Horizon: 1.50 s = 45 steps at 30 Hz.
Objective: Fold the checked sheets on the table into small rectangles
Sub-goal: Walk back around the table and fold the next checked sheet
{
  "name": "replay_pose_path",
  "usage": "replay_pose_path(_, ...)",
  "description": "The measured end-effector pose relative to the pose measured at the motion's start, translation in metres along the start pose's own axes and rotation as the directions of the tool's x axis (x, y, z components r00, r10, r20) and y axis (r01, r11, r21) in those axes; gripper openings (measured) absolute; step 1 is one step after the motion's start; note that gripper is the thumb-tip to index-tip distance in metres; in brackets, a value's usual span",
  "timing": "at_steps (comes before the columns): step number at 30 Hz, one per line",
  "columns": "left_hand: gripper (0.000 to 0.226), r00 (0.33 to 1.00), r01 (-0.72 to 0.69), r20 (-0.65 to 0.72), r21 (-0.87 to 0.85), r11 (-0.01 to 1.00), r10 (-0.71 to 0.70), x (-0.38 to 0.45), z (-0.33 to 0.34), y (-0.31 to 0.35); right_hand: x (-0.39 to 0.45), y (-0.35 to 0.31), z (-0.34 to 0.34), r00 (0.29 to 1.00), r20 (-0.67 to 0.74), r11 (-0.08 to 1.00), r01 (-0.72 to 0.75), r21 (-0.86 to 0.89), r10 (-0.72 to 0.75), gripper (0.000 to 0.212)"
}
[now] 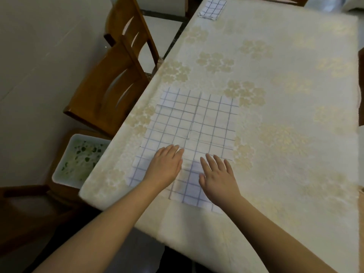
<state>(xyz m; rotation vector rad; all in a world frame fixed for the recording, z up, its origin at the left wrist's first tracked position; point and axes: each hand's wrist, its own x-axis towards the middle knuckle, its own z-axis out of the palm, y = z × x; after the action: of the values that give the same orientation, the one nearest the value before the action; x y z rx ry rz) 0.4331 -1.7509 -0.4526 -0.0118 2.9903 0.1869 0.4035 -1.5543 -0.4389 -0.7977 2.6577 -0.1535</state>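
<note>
A: We're resting both hands flat, fingers straight, on the near end of the checked sheet [189,134]: left hand [165,164], right hand [218,176].

B: It's looking thin, light and limp, so we're thinking of pinching its near corners. Farther off, a folded sheet [212,6] is lying at the table [295,95] edge.

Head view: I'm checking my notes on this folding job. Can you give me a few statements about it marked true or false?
1. Both hands rest flat on the large checked sheet. True: left hand, right hand.
2. A small folded checked sheet lies at the table's far end. True.
3. The right hand pinches a corner. False: its fingers are straight.
4. The chairs are metal. False: wooden.
</note>
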Motion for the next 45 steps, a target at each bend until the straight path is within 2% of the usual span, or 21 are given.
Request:
replay_pose_path(2,0.041,0.998,-0.051,-0.033,0.007,0.999,0.052,0.021,0.006,-0.017,0.022,-0.01,0.005,1.0,-0.011,1.0,-0.008,0.029,0.008,0.075)
replay_pose_path(4,0.047,0.995,-0.094,-0.035,0.038,0.995,0.095,0.04,0.009,-0.033,0.047,-0.017,0.011,0.999,-0.046,0.999,-0.019,0.046,0.021,0.075)
replay_pose_path(6,0.054,0.992,-0.125,0.011,0.039,0.991,0.125,0.061,0.013,-0.046,0.073,-0.022,0.017,0.993,-0.1,0.996,-0.048,0.068,0.055,0.069)
replay_pose_path(11,0.052,0.99,-0.131,0.052,0.036,0.991,0.129,0.095,0.03,-0.066,0.13,-0.027,0.038,0.97,-0.21,0.986,-0.097,0.133,0.123,0.056)
replay_pose_path(16,0.059,0.99,-0.137,0.024,0.004,0.991,0.136,0.094,0.056,-0.076,0.145,-0.008,0.057,0.961,-0.194,0.977,-0.176,0.119,0.197,0.063)
replay_pose_path(21,0.064,0.991,-0.131,0.02,0.024,0.991,0.13,0.091,0.062,-0.073,0.132,0.006,0.063,0.951,-0.218,0.975,-0.208,0.082,0.221,0.072)
replay_pose_path(27,0.069,0.989,-0.145,0.031,0.024,0.989,0.144,0.087,0.066,-0.046,0.106,0.033,0.061,0.95,-0.177,0.965,-0.248,0.08,0.259,0.076)
replay_pose_path(39,0.077,0.954,-0.273,0.126,0.0,0.962,0.27,0.047,0.085,0.074,-0.021,0.109,0.077,0.882,-0.148,0.895,-0.439,0.083,0.447,0.076)
replay_pose_path(45,0.081,0.957,-0.258,0.145,0.023,0.966,0.252,0.042,0.082,0.074,-0.067,0.139,0.083,0.848,-0.129,0.858,-0.503,0.11,0.514,0.074)
